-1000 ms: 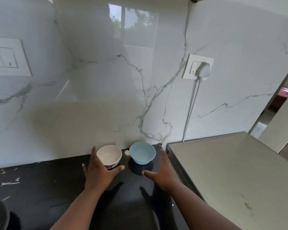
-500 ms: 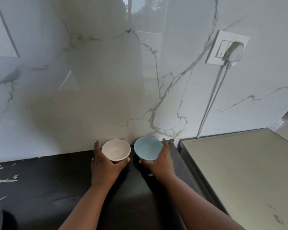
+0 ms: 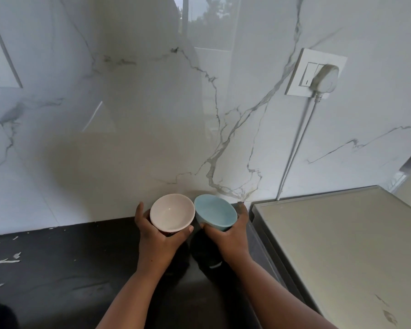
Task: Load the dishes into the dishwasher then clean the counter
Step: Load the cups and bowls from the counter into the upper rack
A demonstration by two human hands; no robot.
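I see my left hand [image 3: 157, 238] wrapped round the white bowl [image 3: 172, 212], thumb along its near rim and fingers curled behind its far side. My right hand [image 3: 230, 236] grips the blue bowl [image 3: 215, 214] the same way, thumb on the near edge, fingers hooked over the right side. Both bowls tilt a little toward me, so I look into each one; both look bare inside. Their rims touch or nearly touch between my hands; I cannot tell which. They sit at the back of the black table [image 3: 57, 269], close against the marble wall [image 3: 128, 115], and I cannot tell whether their bases rest on the table or are lifted just off it. Dark shadows lie on the table under my hands. Pale flecks [image 3: 5, 260] are scattered over the table's left part, well apart from the bowls. To the right, just beside my right hand, lies the flat grey top of an appliance [image 3: 342, 245]. Above it a socket [image 3: 316, 72] on the wall carries a white plug [image 3: 324, 79], whose cord [image 3: 294, 148] runs down behind the appliance
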